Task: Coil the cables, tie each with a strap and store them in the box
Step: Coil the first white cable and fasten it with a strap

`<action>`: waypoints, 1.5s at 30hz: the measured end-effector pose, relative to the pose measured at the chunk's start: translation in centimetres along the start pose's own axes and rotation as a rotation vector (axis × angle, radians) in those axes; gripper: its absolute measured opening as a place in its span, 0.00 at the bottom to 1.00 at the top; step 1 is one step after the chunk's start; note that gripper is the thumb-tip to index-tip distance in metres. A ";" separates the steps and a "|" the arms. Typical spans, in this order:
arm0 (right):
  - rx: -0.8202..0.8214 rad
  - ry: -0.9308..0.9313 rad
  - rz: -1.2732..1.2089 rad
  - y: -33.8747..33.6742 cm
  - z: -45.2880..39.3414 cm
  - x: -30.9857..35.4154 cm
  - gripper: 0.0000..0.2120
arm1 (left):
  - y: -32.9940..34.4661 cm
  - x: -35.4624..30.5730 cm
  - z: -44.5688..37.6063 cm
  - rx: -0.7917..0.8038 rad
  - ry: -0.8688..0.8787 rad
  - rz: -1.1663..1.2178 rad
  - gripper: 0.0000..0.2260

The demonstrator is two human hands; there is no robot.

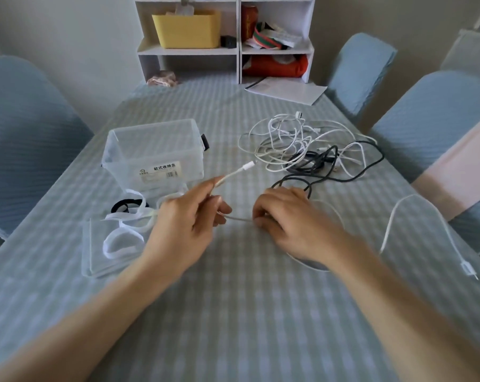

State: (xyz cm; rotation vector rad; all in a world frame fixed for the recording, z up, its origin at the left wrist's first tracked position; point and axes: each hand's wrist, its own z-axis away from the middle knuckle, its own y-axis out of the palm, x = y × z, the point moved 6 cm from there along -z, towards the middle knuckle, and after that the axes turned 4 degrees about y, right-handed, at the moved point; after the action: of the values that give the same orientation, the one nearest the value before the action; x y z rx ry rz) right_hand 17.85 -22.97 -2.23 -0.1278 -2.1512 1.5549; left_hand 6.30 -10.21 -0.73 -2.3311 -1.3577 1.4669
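Left grip: pinches white cable near its plug.
Right grip: fingers curled round same cable.
Box: beyond left grip.

Both hands pinch a white cable beside the clear box

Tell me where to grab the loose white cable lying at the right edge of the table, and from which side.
Probably best to pinch the loose white cable at the top of its raised arch, coming from above. There the cord lifts off the tablecloth, so fingers can close around it; the plug end lies flat and near the edge.
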 end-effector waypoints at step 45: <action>-0.471 0.040 -0.187 -1.9 1.8 1.7 0.14 | 3.4 -0.1 1.3 0.132 -0.771 0.700 0.16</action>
State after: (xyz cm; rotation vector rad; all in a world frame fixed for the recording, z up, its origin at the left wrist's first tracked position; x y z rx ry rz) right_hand 15.99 -24.63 -0.41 -0.1061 -2.3818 0.9177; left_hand 7.50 -12.84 -2.93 -2.3460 -0.4197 2.7436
